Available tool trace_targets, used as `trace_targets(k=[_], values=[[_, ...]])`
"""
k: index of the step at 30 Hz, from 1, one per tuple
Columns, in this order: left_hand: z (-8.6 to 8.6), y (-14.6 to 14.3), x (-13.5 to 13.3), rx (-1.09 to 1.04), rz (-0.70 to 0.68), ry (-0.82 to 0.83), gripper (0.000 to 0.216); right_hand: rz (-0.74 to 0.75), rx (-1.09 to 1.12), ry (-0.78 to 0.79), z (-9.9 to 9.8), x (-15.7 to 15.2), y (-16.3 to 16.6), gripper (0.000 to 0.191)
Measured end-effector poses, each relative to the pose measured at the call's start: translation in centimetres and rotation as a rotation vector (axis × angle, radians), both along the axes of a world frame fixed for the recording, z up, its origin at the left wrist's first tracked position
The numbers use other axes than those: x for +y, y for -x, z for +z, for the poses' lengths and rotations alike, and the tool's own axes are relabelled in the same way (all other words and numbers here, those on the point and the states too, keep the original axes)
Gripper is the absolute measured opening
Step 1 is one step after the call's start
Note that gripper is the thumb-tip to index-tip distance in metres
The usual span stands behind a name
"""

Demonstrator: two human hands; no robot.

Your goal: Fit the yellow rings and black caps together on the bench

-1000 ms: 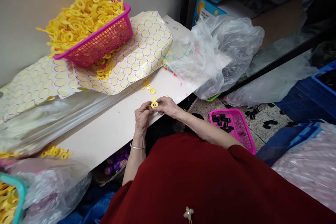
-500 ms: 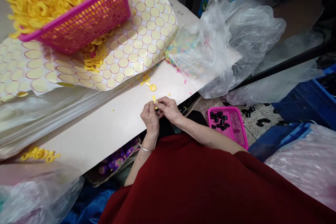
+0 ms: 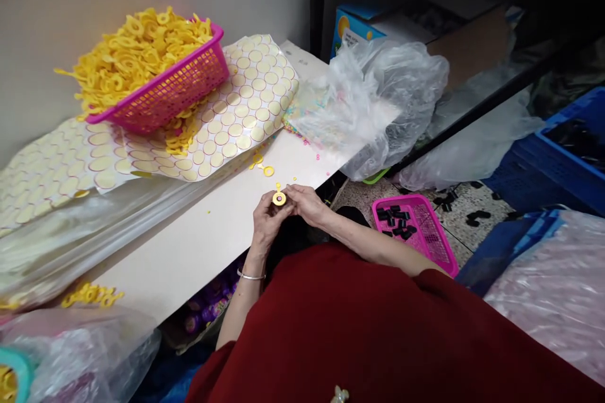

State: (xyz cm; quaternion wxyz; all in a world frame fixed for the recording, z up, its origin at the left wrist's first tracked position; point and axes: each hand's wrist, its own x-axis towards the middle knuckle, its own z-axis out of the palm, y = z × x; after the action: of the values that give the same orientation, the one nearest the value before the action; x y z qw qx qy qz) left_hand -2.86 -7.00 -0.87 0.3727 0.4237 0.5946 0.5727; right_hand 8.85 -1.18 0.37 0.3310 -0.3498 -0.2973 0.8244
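Observation:
Just past the front edge of the white table (image 3: 189, 233), a yellow plastic ring piece (image 3: 279, 204) with a small round tab faces up between my hands. My left hand (image 3: 267, 219) is closed around its left and lower side. From the right, my right hand (image 3: 307, 204) has its fingers bent against the ring's other side; some fingertips are hidden. Beyond my hands, a loose yellow ring (image 3: 268, 167) and another small yellow piece (image 3: 256, 162) lie on the table. Whatever sits beneath the held ring is covered by my fingers.
A pink basket (image 3: 174, 94) heaped with yellow pieces rests on sticker sheets (image 3: 246, 101). Plastic bags (image 3: 387, 94) lie behind to the right. On the floor, a pink tray (image 3: 435, 233) holds black parts. More yellow pieces (image 3: 89, 295) are at the table's left.
The head view has tilted up, so more of the wall and shelf shows. The yellow ring piece has turned to show its round face, and my left hand has come further under it.

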Motion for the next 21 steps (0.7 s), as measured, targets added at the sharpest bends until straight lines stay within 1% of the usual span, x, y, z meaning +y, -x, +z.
trace_targets(k=[3, 5, 7, 9, 11, 13, 15, 18, 21], values=[[1.3, -1.9, -0.2, 0.165, -0.012, -0.074, 0.037, -0.031, -0.066, 0.015, 0.3, -0.1, -1.9, 0.044], [2.0, -2.9, -0.1, 0.211, -0.089, -0.106, 0.035, -0.075, -0.070, 0.052, 0.4, -0.1, -3.0, 0.041], [2.4, -3.5, 0.1, 0.228, -0.190, -0.139, 0.038, -0.094, -0.014, 0.100, 0.4, -0.1, -4.2, 0.040], [2.6, -3.8, 0.2, 0.246, -0.304, -0.148, 0.043, -0.039, 0.067, 0.122, 0.5, -0.3, -5.5, 0.041], [2.8, -4.0, 0.4, 0.283, -0.427, -0.128, 0.047, 0.072, 0.155, 0.110, 0.5, -0.6, -7.1, 0.044], [2.9, -4.4, 0.4, 0.338, -0.541, -0.114, 0.046, 0.182, 0.223, 0.070, 0.6, -0.9, -8.8, 0.050], [3.1, -5.0, 0.6, 0.384, -0.624, -0.124, 0.045, 0.255, 0.250, 0.017, 0.5, -1.2, -10.4, 0.055], [3.2, -6.2, 0.9, 0.446, -0.712, -0.152, 0.043, 0.270, 0.219, -0.038, 0.3, -1.7, -12.5, 0.055], [3.1, -7.5, 1.5, 0.523, -0.820, -0.201, 0.040, 0.213, 0.176, -0.055, 0.0, -2.4, -14.1, 0.051]])
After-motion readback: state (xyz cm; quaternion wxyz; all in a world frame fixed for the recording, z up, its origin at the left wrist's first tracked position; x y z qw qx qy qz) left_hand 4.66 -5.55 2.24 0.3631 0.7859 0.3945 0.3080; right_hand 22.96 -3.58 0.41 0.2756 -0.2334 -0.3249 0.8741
